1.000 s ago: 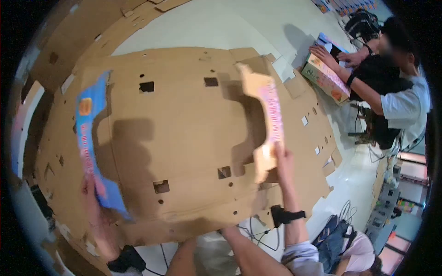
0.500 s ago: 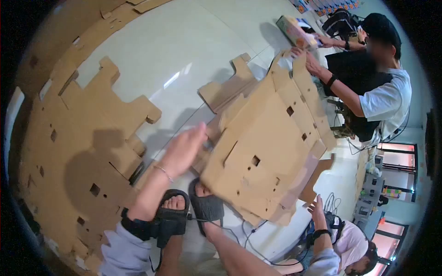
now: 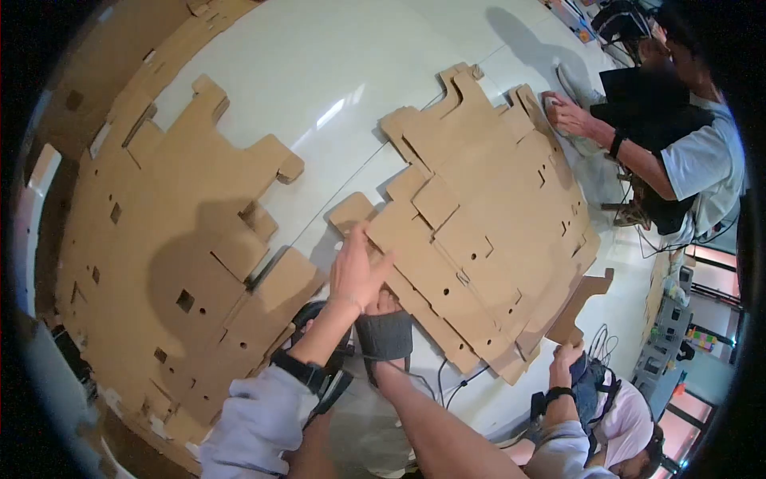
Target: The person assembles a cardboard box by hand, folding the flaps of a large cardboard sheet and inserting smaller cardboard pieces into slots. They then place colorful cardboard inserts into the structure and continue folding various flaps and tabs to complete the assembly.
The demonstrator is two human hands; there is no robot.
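My left hand (image 3: 361, 271) is at the near left edge of a stack of flat, die-cut cardboard sheets (image 3: 487, 215) on the floor. Its fingers are apart, the thumb side against the edge. On the far right, my right hand (image 3: 568, 354) is closed on the lower end of a brown cardboard flap (image 3: 581, 307) that sticks out from the stack. Slots, holes and cut tabs mark the top sheet. A second group of cardboard sheets (image 3: 159, 239) lies to the left, with my shadow across it.
A co-worker's hand (image 3: 570, 117) is near the stack's far right edge. Another person (image 3: 626, 423) is low on the right. Black cables (image 3: 439, 387) run by my sandalled foot (image 3: 387, 335). Glossy white floor tiles (image 3: 351, 56) show between the cardboard groups.
The cardboard that was tilted up now lies flatter on the stack. My left hand has moved right to its edge, and my right hand has closed on the flap. The co-worker's colourful box has left view.
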